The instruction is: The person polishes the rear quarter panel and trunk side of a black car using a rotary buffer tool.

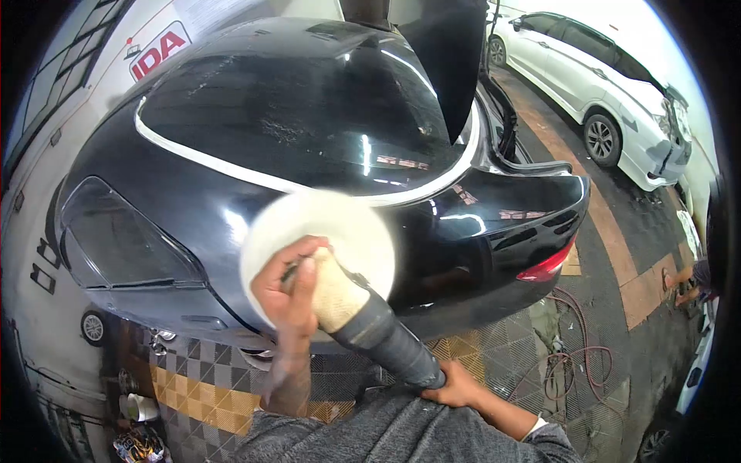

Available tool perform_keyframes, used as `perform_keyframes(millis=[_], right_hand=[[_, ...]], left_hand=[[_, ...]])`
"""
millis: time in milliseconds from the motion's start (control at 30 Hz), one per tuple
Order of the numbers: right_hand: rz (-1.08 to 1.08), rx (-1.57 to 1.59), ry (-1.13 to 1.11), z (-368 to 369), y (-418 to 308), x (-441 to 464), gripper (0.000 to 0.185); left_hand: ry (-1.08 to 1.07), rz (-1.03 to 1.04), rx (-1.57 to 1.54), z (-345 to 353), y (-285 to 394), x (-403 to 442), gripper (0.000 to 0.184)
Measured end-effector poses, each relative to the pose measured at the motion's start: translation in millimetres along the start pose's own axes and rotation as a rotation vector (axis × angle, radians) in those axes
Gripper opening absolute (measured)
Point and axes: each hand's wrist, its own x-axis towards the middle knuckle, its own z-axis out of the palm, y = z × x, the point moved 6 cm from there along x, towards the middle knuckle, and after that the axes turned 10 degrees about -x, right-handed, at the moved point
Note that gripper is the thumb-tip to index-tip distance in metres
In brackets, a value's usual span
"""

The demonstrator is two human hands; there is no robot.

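A polishing machine [378, 328] with a beige cover on its head and a dark body spans the lower middle. Its round cream pad [363, 224] looks blurred and lies over the side panel of a black car [309, 166]. My left hand [292, 282] is closed around the head end, just over the pad. At the rear end of the dark body, my right hand [455, 384] is wrapped round the handle. White masking tape [224, 168] edges the rear window, close to the pad's upper rim.
A white car [610, 100] stands at the upper right. Red hose [583, 332] lies on the tiled floor at right. The raised black trunk lid [444, 58] stands beyond the window. Another person's legs [683, 282] show at the far right, and a white bucket [143, 407] at lower left.
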Motion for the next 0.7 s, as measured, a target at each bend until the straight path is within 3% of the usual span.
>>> perform_keyframes(millis=[67,133,200,333,400,467,667,700], right_hand=[[0.132,-0.050,0.036,-4.2,26.0,-21.6,0.059],[0.196,-0.048,0.045,-6.5,44.6,-37.5,0.061],[0.202,-0.022,0.137,-17.5,48.7,-54.4,0.060],[0.324,0.112,0.228,-19.0,67.3,-85.4,0.055],[0.267,0.138,0.254,-25.5,68.5,-97.9,0.054],[0.406,0.249,0.321,-37.4,64.0,-120.3,0.053],[0.370,-0.027,0.168,-108.6,67.7,-170.4,0.036],[0.463,-0.048,0.117,-118.4,69.8,-179.0,0.036]], left_hand=[[0.009,-0.068,-0.034,18.2,-12.4,-13.2,0.027],[-0.105,0.012,-0.048,41.3,-16.5,-18.7,0.029],[-0.056,-0.067,-0.152,65.0,-22.2,-21.7,0.029],[-0.207,-0.112,-0.180,117.7,-29.9,-11.8,0.027],[-0.209,-0.067,-0.237,141.8,-37.8,-10.8,0.018],[-0.233,-0.159,-0.280,158.6,-41.8,-13.2,0.023],[-0.061,-0.174,-0.296,155.8,-33.5,-41.8,0.021],[-0.021,-0.208,-0.315,152.9,-35.4,-49.7,0.022]])
